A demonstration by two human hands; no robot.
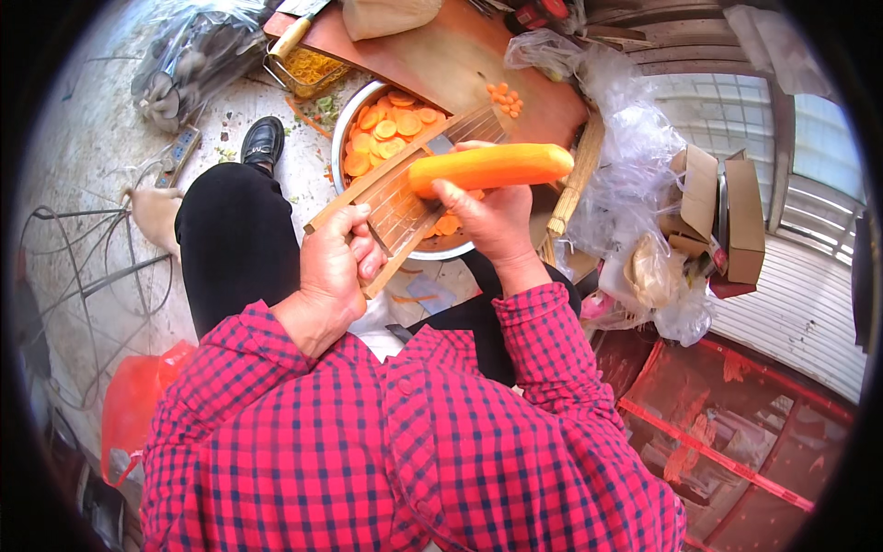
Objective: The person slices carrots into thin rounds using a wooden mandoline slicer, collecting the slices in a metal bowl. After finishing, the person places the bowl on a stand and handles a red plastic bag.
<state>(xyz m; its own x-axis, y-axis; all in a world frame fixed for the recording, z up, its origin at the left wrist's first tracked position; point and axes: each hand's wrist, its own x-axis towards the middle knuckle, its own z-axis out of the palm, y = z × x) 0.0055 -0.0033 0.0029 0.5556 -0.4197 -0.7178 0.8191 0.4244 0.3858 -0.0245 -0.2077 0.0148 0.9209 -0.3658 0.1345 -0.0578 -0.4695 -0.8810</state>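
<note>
My left hand (338, 265) grips the near end of a wooden mandoline slicer (400, 214), which slants up to the right over a metal basin. In my right hand (493, 221) is a thick peeled carrot (493, 168), its left end against the slicer's board near the blade plate (439, 143). Round carrot slices (390, 127) are heaped in the metal basin (338, 148) below. More slices (447, 224) show under the slicer. The slicer's far end overlaps the edge of a wooden board (545, 114), where a small cluster of carrot pieces (505, 100) lies.
A basket of yellow-orange shreds (310, 69) stands at upper left, a wooden handle (290, 38) above it. Clear plastic bags (621, 131) and an open cardboard box (741, 214) crowd the right. On the left are a power strip (178, 155), a small light-furred animal (153, 215) and a wire frame (83, 276).
</note>
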